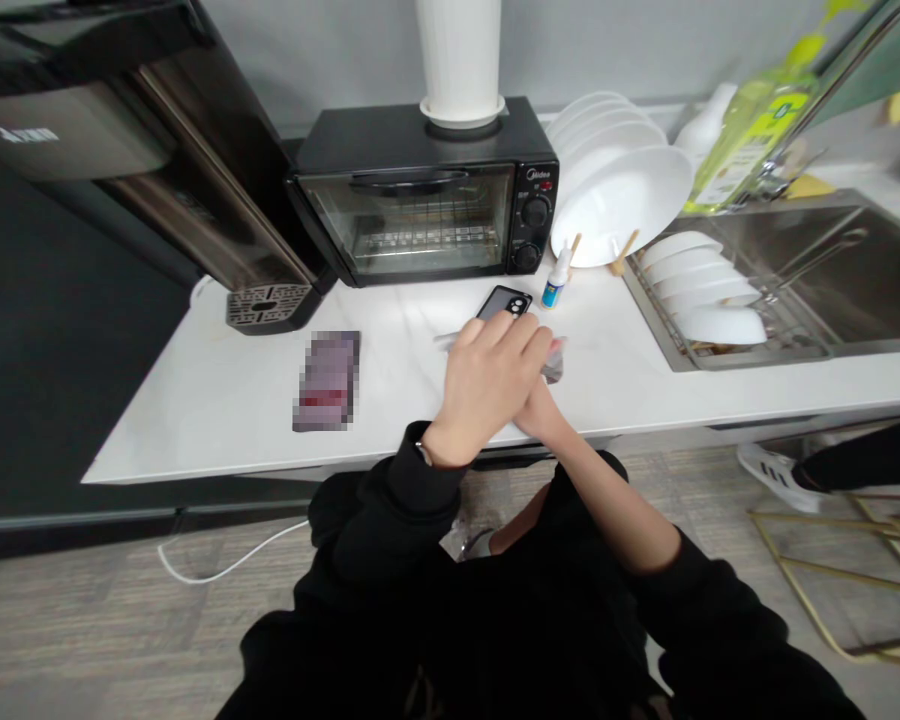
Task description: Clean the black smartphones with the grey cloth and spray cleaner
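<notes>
My left hand (487,378) lies across the top of my right hand, its fingers bent down and close together. Most of my right hand (538,408) is hidden beneath it, fingers included. A crumpled, see-through piece (554,366) shows at the right side of my hands, and a pale thin edge (444,342) sticks out on the left. What lies under my palms is hidden. Just behind the hands is a dark phone or phone case (501,299) with camera openings. A small white spray bottle (555,280) with a blue label stands beyond it.
A blurred-out phone-shaped object (328,380) lies left on the white counter (232,410). Behind are a toaster oven (427,200), a drinks machine (217,180) and white plates (622,200). Bowls (705,290) sit in the sink (817,250). Another person's shoe (780,478) shows right.
</notes>
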A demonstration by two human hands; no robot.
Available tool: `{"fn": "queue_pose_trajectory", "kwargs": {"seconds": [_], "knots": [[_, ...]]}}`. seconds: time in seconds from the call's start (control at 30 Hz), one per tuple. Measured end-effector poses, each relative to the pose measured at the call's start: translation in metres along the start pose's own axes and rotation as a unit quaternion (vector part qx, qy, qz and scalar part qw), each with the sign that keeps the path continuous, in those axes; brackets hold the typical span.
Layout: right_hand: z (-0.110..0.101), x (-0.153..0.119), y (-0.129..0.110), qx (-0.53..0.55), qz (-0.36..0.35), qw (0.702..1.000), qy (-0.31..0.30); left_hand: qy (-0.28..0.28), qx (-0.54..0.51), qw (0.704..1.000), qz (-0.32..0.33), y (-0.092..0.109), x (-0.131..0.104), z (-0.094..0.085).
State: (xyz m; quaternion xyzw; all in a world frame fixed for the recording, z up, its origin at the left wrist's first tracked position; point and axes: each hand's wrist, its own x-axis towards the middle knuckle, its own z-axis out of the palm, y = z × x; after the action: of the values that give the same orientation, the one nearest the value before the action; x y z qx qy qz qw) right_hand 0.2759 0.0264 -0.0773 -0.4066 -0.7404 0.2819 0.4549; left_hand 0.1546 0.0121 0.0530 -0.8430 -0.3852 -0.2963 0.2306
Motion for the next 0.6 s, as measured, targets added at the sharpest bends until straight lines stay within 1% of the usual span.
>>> {"fn": "queue_pose_trajectory", "kwargs": {"seconds": [0.1,0.17,0.23,0.37,0.43,0.5,0.6], "knots": [[-0.002,0.006,-0.007,0.025,0.014,0.999,0.020,0.002,-0.005,0.998,-0.063,-0.024,-0.016,-0.008],[-0.003,0.008,-0.011,0.048,0.021,0.998,0.028,0.006,-0.016,0.995,-0.096,-0.030,-0.021,-0.009],[-0.004,0.007,-0.012,0.054,0.018,0.998,0.024,0.012,-0.014,0.996,-0.091,-0.023,-0.017,-0.006],[-0.003,0.002,-0.009,0.037,0.016,0.999,0.035,0.015,-0.002,0.999,-0.031,0.006,0.004,0.005],[-0.003,0.002,-0.009,0.034,0.018,0.999,0.038,0.007,0.000,1.000,-0.009,0.009,0.008,0.006],[-0.003,0.003,-0.011,0.040,0.016,0.999,0.026,0.005,0.003,1.000,-0.010,-0.002,0.002,0.001],[-0.004,0.008,-0.016,0.059,0.020,0.998,0.021,0.011,-0.009,0.998,-0.057,-0.027,-0.018,-0.008]]}}
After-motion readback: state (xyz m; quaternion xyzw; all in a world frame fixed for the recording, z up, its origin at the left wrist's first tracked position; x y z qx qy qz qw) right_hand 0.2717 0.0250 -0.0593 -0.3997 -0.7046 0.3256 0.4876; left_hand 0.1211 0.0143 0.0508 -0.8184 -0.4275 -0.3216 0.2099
